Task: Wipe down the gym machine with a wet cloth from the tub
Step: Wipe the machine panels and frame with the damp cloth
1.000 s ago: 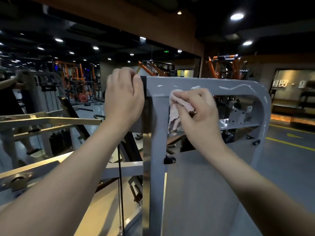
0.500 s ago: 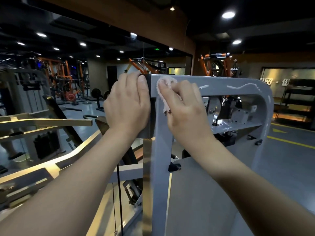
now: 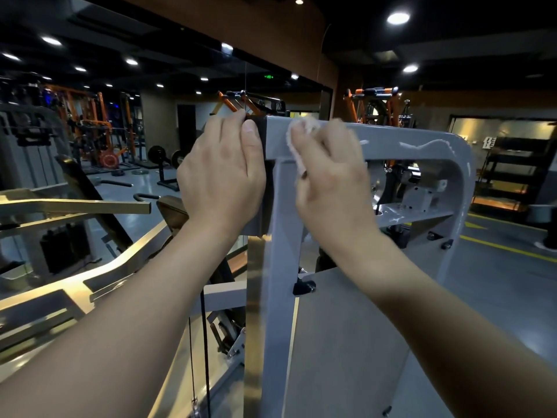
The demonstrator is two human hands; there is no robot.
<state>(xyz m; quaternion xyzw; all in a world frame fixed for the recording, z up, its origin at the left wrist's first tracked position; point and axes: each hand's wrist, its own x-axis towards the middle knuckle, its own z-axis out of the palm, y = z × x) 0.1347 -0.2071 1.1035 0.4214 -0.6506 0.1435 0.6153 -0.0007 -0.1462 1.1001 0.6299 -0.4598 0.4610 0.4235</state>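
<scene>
The gym machine's grey steel frame (image 3: 422,146) fills the middle of the view, with a flat top bar and a rounded right corner carrying wet streaks. My right hand (image 3: 331,182) grips a pale cloth (image 3: 298,131) and presses it on the top bar, just right of the upright post (image 3: 280,267). Most of the cloth is hidden under my fingers. My left hand (image 3: 223,170) holds the dark top-left corner of the frame, fingers over its top edge. No tub is in view.
A mirror wall on the left reflects orange racks (image 3: 99,128) and weight plates. Gold-coloured lever arms (image 3: 75,206) and a black cable (image 3: 205,342) lie at lower left. Grey floor with yellow lines (image 3: 512,248) spreads right; a dark stair rack (image 3: 509,176) stands far right.
My right hand slid the cloth up from the underside of the bar onto its top face and leftwards towards the post. My left hand kept its hold on the corner.
</scene>
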